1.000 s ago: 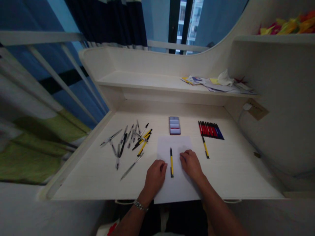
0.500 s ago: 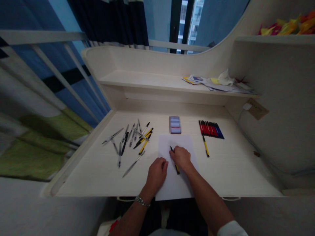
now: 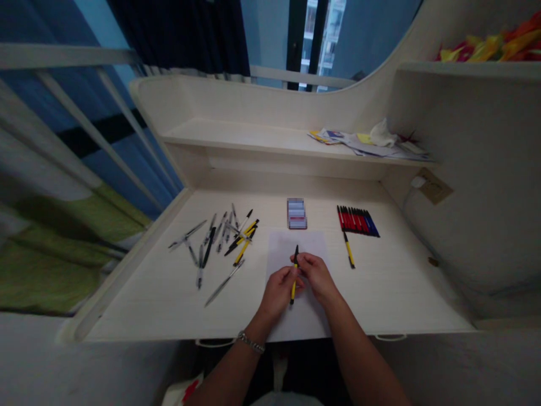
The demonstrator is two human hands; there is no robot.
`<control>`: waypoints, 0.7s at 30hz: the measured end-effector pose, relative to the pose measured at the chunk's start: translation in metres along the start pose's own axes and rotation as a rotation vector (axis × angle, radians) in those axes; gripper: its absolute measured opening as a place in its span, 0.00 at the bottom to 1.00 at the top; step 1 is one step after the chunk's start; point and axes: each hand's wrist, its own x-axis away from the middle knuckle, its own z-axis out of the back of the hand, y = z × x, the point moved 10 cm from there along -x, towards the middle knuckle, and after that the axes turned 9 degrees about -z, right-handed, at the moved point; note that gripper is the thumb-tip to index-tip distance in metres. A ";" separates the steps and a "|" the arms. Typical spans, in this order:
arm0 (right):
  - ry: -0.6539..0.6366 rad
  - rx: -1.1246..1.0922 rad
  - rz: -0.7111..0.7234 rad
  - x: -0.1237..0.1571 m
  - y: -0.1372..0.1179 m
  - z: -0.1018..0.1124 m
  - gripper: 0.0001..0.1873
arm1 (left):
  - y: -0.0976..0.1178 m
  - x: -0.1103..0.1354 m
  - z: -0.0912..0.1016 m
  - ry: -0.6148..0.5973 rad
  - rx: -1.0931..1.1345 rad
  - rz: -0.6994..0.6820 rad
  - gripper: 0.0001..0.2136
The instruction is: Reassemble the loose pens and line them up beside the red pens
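Note:
A yellow pen with black ends [image 3: 293, 290] is held between both hands above a white sheet of paper [image 3: 279, 245]. My left hand [image 3: 278, 290], with a chain bracelet at its wrist, is closed on the pen's yellow barrel. The fingers of my right hand [image 3: 316, 274] pinch the black upper part, close to the tip that points away from me. Beyond the paper lies a phone [image 3: 296, 213] with a lit, blurred screen.
Loose clear, black and yellow pens [image 3: 226, 237] lie scattered at the left. At the right is a neat row of red and blue pens [image 3: 358, 220], with one yellow pen [image 3: 349, 251] below it. Papers [image 3: 366, 143] and a crumpled tissue [image 3: 382, 134] sit on the shelf.
The pen has been lifted off the paper and turned more upright in view. My left hand has moved in from beside it and taken hold of the barrel. The view has shifted slightly.

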 end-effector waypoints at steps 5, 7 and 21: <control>0.097 -0.127 0.010 0.004 -0.007 -0.001 0.22 | -0.013 0.003 -0.003 0.069 0.085 0.015 0.17; 0.161 -0.140 0.013 0.002 -0.005 -0.001 0.20 | -0.012 0.003 0.001 0.109 0.020 -0.006 0.17; 0.027 -0.416 -0.062 -0.007 0.021 -0.014 0.14 | -0.032 0.016 -0.018 0.124 0.493 0.212 0.18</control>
